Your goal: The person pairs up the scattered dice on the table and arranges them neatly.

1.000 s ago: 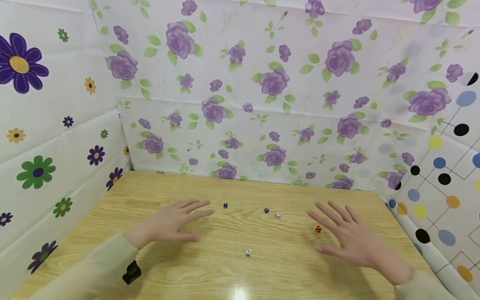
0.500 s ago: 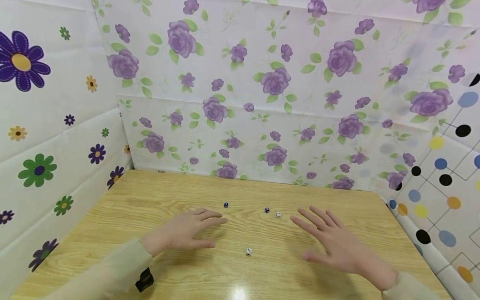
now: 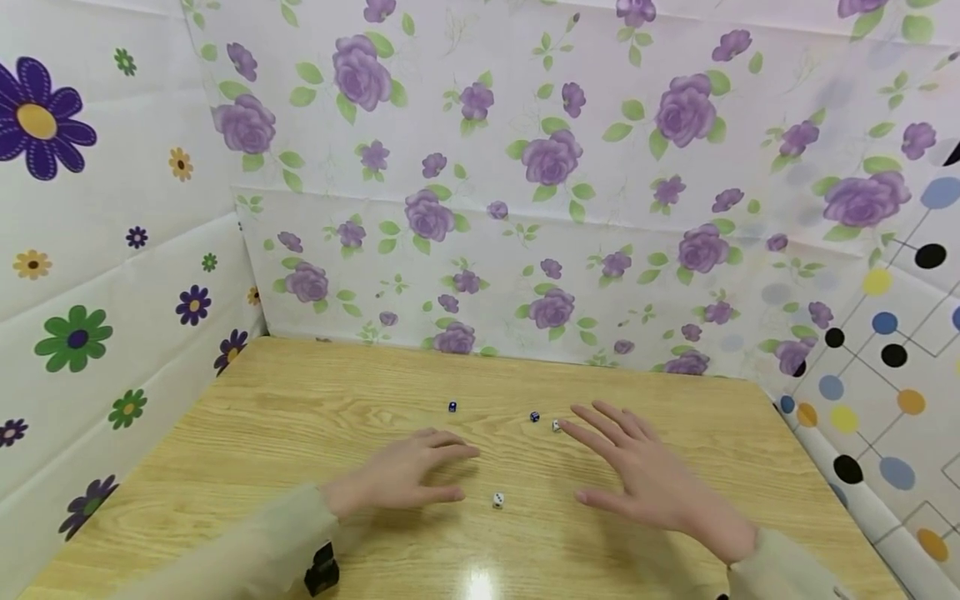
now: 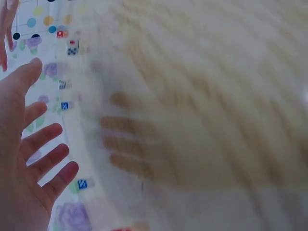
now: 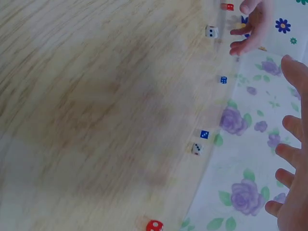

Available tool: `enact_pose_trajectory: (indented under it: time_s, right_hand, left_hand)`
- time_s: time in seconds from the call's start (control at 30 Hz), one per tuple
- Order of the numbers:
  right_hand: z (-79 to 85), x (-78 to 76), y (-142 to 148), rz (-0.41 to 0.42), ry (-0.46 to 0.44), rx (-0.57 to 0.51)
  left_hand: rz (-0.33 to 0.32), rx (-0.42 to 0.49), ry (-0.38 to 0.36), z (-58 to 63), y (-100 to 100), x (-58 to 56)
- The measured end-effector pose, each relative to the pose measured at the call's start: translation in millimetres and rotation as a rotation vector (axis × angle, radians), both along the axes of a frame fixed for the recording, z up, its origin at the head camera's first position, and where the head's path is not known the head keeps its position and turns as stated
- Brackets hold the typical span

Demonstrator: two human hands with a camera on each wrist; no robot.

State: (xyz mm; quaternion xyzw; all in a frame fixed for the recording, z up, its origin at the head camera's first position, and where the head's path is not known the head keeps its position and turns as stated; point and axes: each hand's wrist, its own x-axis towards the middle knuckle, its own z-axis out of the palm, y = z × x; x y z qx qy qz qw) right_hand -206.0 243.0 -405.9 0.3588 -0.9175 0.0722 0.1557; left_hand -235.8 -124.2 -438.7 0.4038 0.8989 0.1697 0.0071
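Observation:
My left hand [image 3: 405, 473], fingers extended and thumb apart, hovers over the wooden table just left of the front white die [image 3: 498, 500]. Spread above the table on the other side is my right hand [image 3: 647, 471]; its index fingertip overlaps the rear white die [image 3: 557, 426] in the head view. Neither hand holds anything. Close to that rear die sits one blue die [image 3: 535, 417], and another blue die [image 3: 452, 407] lies farther left. The right wrist view shows a red die [image 5: 154, 225] at its bottom and a second red die [image 5: 230, 6] near the left hand; both are hidden in the head view.
The light wood table [image 3: 315, 375] is bounded behind by a rose-patterned cloth [image 3: 480, 267]. A flower-print cloth [image 3: 150, 350] stands along the left, a dotted cloth [image 3: 885, 400] along the right. A black device [image 3: 322, 570] hangs below the left sleeve.
Both hands have moved inward, the left one rightward and slightly nearer, the right one leftward. The right hand now covers the red die that showed earlier. The dice stay put.

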Motion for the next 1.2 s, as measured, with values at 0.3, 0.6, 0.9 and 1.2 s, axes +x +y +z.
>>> enact_pose_trajectory:
  time_s: [0.3,0.6,0.9,1.2]
  right_hand:
    - [-12.3,-1.8,-25.2,0.046,-0.022,-0.062]
    - [-27.9,0.3,-41.2,0.055,-0.016,-0.143]
    - [-38.3,3.5,-53.1,0.043,-0.022,-0.221]
    - [-42.3,7.5,-60.1,0.001,-0.076,-0.297]
  left_hand:
    - [0.051,0.102,-0.089,-9.8,19.0,6.7]
    - [0.018,0.271,-0.200,-23.4,31.3,4.8]
    - [0.020,0.305,-0.211,-28.1,44.7,6.8]
    - [0.036,0.368,-0.207,-30.2,53.3,11.6]
